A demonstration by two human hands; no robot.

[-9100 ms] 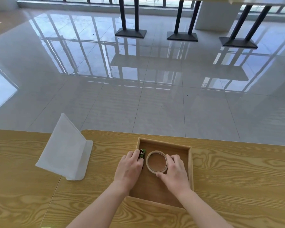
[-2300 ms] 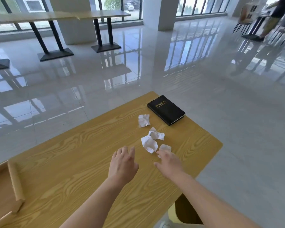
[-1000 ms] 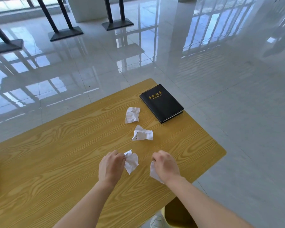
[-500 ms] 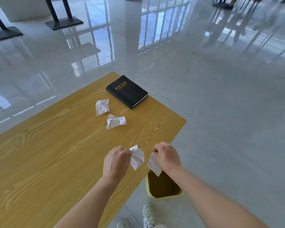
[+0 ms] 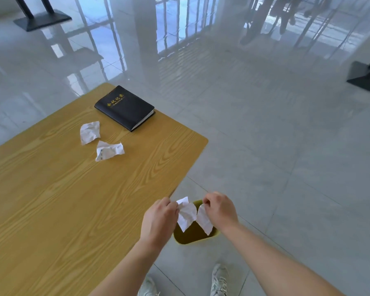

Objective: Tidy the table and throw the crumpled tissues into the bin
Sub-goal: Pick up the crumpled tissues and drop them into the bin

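Observation:
My left hand (image 5: 158, 221) pinches a crumpled white tissue (image 5: 186, 214), and my right hand (image 5: 221, 210) pinches a second crumpled tissue (image 5: 204, 221). Both tissues hang side by side over the open mouth of a yellow bin (image 5: 198, 239) that stands on the floor just off the table's right edge. Two more crumpled tissues lie on the wooden table (image 5: 62, 199): one (image 5: 89, 132) near the far side, the other (image 5: 109, 151) a little closer to me.
A black notebook (image 5: 124, 107) with gold lettering lies at the table's far corner. My white shoes (image 5: 219, 279) stand on the glossy tiled floor below the bin. Black table bases (image 5: 365, 75) stand at the far right and far left.
Both hands picked a tissue off the table and carried them right, past the table edge, to above the yellow bin. The view swung right and down.

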